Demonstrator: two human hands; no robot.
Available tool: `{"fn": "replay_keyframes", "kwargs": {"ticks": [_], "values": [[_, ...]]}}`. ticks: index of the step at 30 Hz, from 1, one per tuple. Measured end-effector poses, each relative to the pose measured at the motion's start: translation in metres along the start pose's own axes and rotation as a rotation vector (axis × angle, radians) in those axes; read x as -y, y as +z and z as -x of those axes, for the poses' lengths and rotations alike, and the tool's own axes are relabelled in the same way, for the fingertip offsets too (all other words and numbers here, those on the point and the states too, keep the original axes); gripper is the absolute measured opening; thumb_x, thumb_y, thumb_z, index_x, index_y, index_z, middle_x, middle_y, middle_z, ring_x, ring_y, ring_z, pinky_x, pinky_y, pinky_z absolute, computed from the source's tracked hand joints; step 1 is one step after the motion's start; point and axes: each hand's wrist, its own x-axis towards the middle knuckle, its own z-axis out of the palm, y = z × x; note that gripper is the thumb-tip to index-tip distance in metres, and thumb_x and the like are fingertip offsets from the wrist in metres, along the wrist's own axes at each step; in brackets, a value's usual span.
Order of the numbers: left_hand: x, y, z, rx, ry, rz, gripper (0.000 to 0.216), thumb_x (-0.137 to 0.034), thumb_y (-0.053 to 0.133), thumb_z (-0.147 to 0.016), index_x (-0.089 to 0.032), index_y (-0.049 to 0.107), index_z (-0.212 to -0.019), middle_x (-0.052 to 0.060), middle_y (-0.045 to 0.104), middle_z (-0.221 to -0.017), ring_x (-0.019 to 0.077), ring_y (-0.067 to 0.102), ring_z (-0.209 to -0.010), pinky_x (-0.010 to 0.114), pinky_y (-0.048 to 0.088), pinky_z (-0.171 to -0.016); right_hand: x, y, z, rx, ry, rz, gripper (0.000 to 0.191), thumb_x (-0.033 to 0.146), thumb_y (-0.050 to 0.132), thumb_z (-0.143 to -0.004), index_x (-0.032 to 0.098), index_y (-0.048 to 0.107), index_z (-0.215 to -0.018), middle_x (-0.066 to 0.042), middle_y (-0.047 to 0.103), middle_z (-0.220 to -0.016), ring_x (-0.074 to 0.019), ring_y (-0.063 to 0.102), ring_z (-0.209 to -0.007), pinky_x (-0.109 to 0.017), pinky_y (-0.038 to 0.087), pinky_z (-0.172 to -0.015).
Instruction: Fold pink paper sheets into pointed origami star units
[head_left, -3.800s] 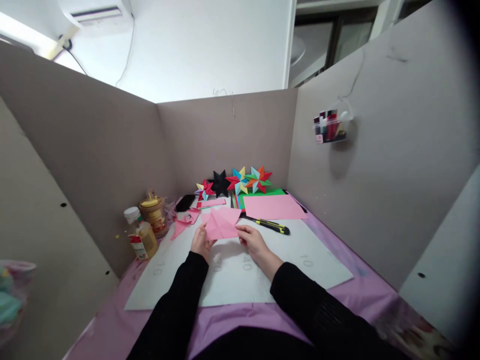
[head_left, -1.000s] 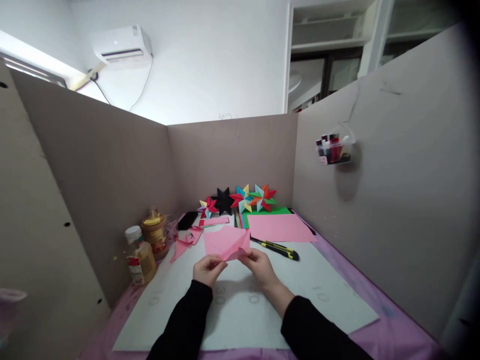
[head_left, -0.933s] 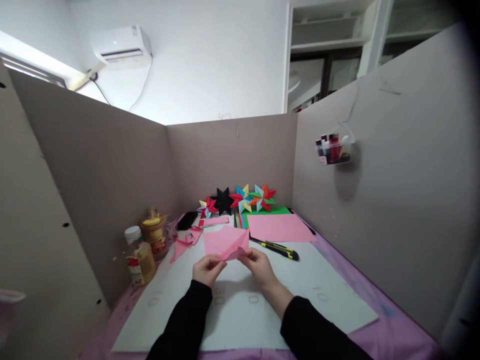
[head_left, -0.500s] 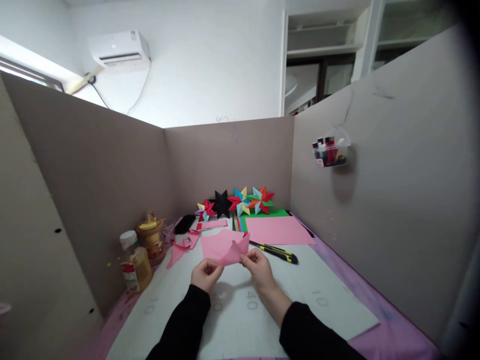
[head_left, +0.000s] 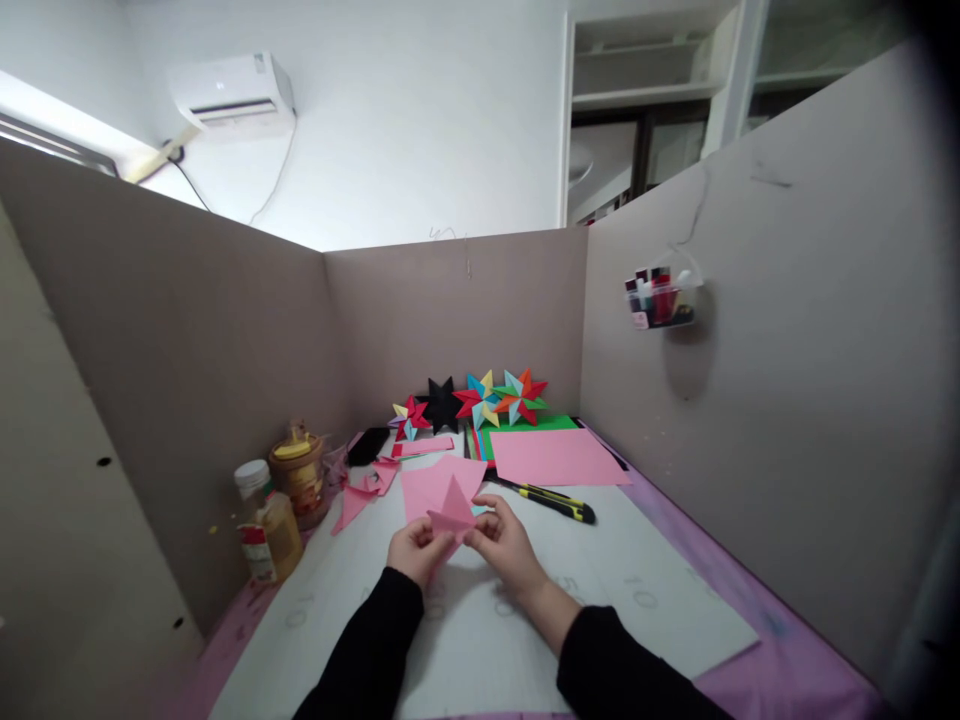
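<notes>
The counter (head_left: pixel 806 670) bears a white board (head_left: pixel 637 640) across lower centre. At lower left, a capped bottle (head_left: pixel 274 535) holds yellowish contents; at right, a hanging basket (head_left: pixel 681 292) holds small red and dark items. Left hand (head_left: pixel 416 550) and right hand (head_left: pixel 506 545), equally near, pinch the folded pink paper (head_left: pixel 452 510) between them, its long point upward.

"What sort of place is this?"

"A craft desk in a booth: panels (head_left: pixel 457 320) on 3 sides, a room's wall (head_left: pixel 420 120) and air conditioner (head_left: pixel 232 88) beyond."

"Why craft?"

"4 folded stars (head_left: pixel 520 397) stand at the back, with coloured paper (head_left: pixel 559 460), a cutter (head_left: pixel 559 503) and a white board (head_left: pixel 607 560) on purple cloth (head_left: pixel 780 680)."

"Home or office?"

"I can't tell; only that it's an indoor room."
</notes>
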Motion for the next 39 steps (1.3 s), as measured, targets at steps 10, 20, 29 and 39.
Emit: {"fn": "replay_keyframes", "kwargs": {"ticks": [10, 20, 29, 39], "values": [[-0.002, -0.003, 0.001, -0.041, 0.057, -0.045, 0.027, -0.034, 0.074, -0.057, -0.013, 0.065, -0.071, 0.005, 0.071, -0.067, 0.0167, 0.062, -0.059, 0.025, 0.047, -0.057, 0.008, -0.009, -0.004, -0.003, 0.032, 0.093, 0.024, 0.039, 0.068, -0.069, 0.016, 0.066, -0.077, -0.002, 0.062, -0.063, -0.0149, 0.057, -0.058, -0.027, 0.043, -0.055], [-0.011, 0.002, 0.008, -0.029, 0.116, -0.192, 0.019, -0.028, 0.073, -0.056, -0.013, 0.068, -0.066, 0.003, 0.066, -0.058, 0.0130, 0.054, -0.052, 0.021, 0.041, -0.050, 0.013, -0.007, -0.001, -0.031, 0.002, 0.162, 0.028, 0.042, 0.063, -0.073, 0.017, 0.056, -0.064, 0.002, 0.053, -0.056, -0.0117, 0.047, -0.052, -0.024, 0.037, -0.053], [-0.011, 0.005, 0.008, -0.104, 0.099, -0.160, 0.022, -0.033, 0.068, -0.061, -0.011, 0.064, -0.062, 0.000, 0.062, -0.052, 0.0121, 0.052, -0.047, 0.021, 0.038, -0.045, 0.006, -0.013, -0.005, -0.073, 0.019, 0.153, 0.036, 0.051, 0.051, -0.080, 0.016, 0.055, -0.071, 0.000, 0.053, -0.058, -0.0105, 0.045, -0.049, -0.023, 0.035, -0.047], [-0.009, -0.003, 0.005, -0.065, 0.220, -0.210, 0.019, -0.032, 0.072, -0.059, -0.015, 0.069, -0.065, 0.004, 0.068, -0.066, 0.0163, 0.058, -0.061, 0.026, 0.046, -0.061, 0.008, -0.002, 0.002, 0.036, -0.054, 0.165, 0.018, 0.031, 0.066, -0.072, 0.016, 0.057, -0.074, 0.000, 0.053, -0.065, -0.0127, 0.047, -0.060, -0.025, 0.038, -0.058]]}}
